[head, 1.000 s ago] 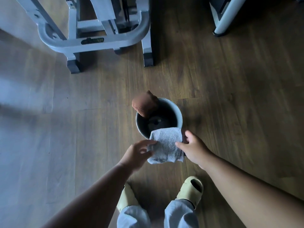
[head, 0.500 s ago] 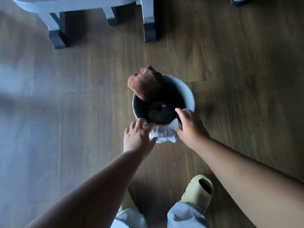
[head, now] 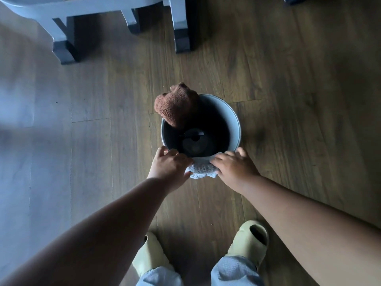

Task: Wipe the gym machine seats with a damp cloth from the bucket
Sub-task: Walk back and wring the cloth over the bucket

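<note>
Both hands, left hand (head: 169, 165) and right hand (head: 234, 167), grip crumpled grey cloth (head: 203, 169) on bucket (head: 234, 118) rim.

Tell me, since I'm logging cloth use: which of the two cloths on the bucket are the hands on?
The grey cloth on the bucket's near rim, between the left hand and right hand. The brown cloth hangs untouched on the far-left rim.

smooth metal bucket (head: 235, 120), nubby terry cloths (head: 203, 169), matt wood-grain floor (head: 288, 89)
</note>
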{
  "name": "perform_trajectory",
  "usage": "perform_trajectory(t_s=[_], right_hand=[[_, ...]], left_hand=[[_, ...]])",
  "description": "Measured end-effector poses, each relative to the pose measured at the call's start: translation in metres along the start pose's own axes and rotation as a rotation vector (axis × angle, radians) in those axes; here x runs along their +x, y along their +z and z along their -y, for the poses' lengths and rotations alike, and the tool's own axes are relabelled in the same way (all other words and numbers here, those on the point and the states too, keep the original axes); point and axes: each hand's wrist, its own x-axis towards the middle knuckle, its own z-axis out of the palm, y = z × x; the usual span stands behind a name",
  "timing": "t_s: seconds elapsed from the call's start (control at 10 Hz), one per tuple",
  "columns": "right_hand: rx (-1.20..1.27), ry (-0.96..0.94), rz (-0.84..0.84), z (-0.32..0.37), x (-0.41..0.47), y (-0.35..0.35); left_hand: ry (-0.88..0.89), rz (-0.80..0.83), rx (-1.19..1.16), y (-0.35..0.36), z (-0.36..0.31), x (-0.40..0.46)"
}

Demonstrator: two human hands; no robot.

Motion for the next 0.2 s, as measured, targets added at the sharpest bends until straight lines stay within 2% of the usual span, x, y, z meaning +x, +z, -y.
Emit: perform_trajectory(t_s=[0.2], right_hand=[[0.101,0.041,-0.016,-0.002,-0.015,-0.027]], left_hand=[[-0.020,0.009,-0.032,-0.026,-0.002,-0.014]])
